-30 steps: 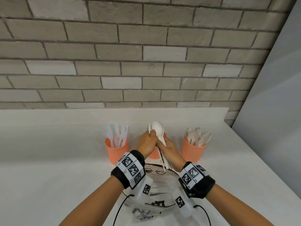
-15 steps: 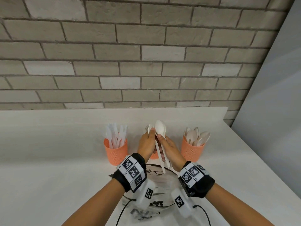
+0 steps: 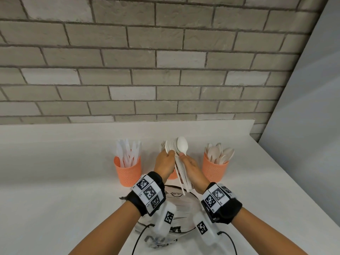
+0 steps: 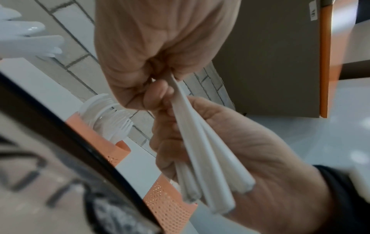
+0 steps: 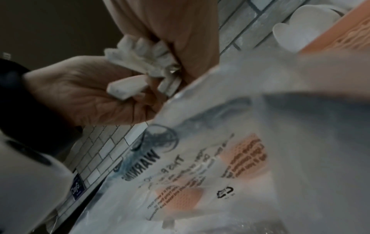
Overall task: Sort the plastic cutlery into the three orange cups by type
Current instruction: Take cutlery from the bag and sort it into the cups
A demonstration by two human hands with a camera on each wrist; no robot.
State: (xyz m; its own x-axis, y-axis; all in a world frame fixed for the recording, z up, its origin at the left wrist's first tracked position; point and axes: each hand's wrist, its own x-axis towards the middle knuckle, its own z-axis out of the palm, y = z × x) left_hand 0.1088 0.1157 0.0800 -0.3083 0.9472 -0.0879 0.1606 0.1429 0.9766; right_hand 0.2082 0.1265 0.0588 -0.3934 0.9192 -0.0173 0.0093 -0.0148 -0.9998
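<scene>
Backdrop's a grey brick wall (image 3: 139, 57) with darker mortar lines, a white counter (image 3: 55, 173) running along its base with a low white upstand, and a plain pale panel (image 3: 311, 100) slanting down the right side, all evenly and softly lit.

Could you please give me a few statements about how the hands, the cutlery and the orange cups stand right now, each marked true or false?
1. Both hands hold one bundle of white spoons. True: the left hand and right hand grip it together.
2. The left cup holds spoons. False: it holds knives.
3. The right cup holds spoons. True.
4. The bundle already stands inside the middle cup. False: the hands hold it above the table, in front of that cup.
5. A clear plastic bag lies under the wrists. True.
</scene>
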